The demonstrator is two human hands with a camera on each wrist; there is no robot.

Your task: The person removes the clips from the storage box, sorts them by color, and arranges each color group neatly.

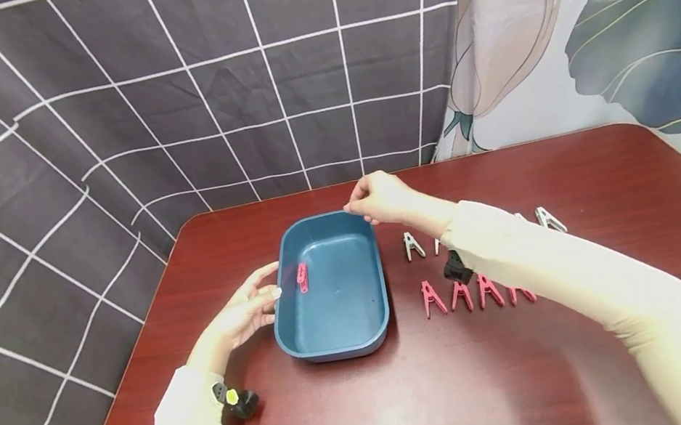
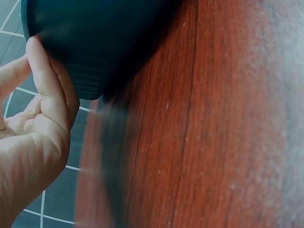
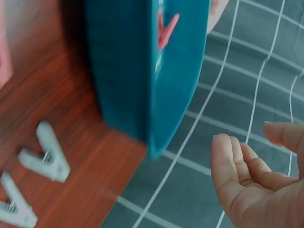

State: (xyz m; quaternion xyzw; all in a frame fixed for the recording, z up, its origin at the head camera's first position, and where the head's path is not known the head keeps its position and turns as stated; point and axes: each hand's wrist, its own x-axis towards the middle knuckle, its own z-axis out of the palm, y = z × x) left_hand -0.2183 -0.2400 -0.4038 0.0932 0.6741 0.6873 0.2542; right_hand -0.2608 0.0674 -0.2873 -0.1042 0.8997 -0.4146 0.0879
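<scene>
A blue rectangular basin [image 1: 339,293] stands on the table with a pink clothespin [image 1: 302,277] inside, near its left wall. My left hand [image 1: 243,315] touches the basin's left side with extended fingers; in the left wrist view a fingertip [image 2: 34,45] meets the outer wall near the rim. Over the basin's far right corner is my right hand [image 1: 380,195]. The right wrist view shows this hand [image 3: 256,183] apart from the basin, its fingers slightly bent, thumb spread away and nothing held.
Right of the basin lies a row of several pink clothespins [image 1: 432,298]. Behind them is a row of white clothespins [image 1: 413,246], partly hidden by my right sleeve [image 1: 518,252]. A grey gridded curtain [image 1: 307,78] hangs past the table's far and left edges.
</scene>
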